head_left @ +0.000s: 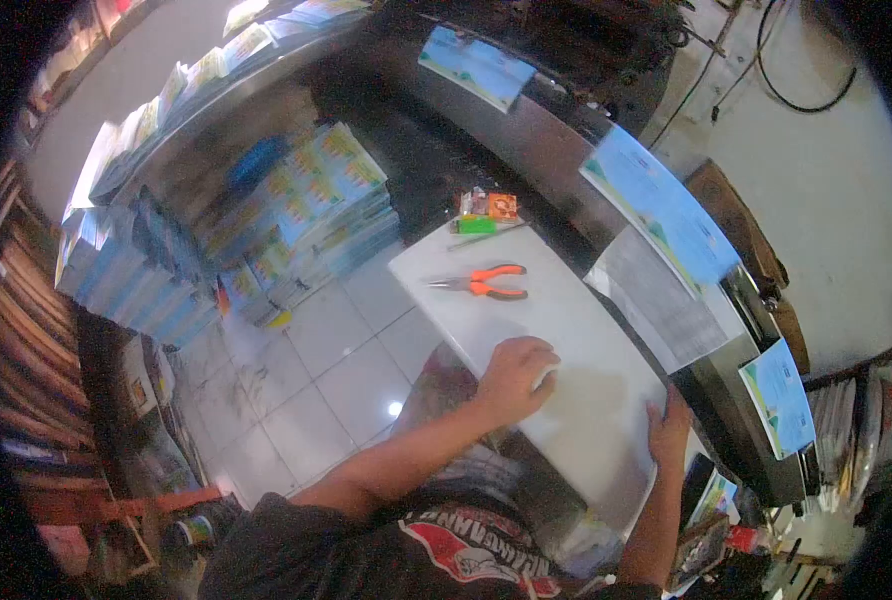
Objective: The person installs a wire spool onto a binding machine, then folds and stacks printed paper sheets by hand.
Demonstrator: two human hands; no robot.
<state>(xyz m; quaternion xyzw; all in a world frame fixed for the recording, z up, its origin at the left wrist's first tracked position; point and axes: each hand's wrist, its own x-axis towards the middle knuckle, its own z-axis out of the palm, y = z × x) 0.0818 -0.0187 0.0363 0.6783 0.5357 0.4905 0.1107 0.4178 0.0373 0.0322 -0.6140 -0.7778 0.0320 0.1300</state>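
My left hand (517, 380) rests on the white tabletop (576, 400), its fingers curled inward. A small whitish patch shows by the fingertips, but I cannot make out whether it is a held thing or the tabletop. At the table's right edge lies my right hand (669, 428), fingers stretched out and thumb apart, with nothing visible in it. Orange-handled long-nose pliers (479, 284) lie beyond my left hand, jaws pointing left. Near the table's far corner are a green item (476, 225), an orange box (503, 206) and a thin metal rod (486, 237).
Stacks of printed booklets (336, 190) stand left of the table, above the tiled floor (306, 360). More printed stacks (136, 270) are farther left. Along the dark ledge on the right lie blue printed sheets (661, 205) and a grey sheet (666, 300).
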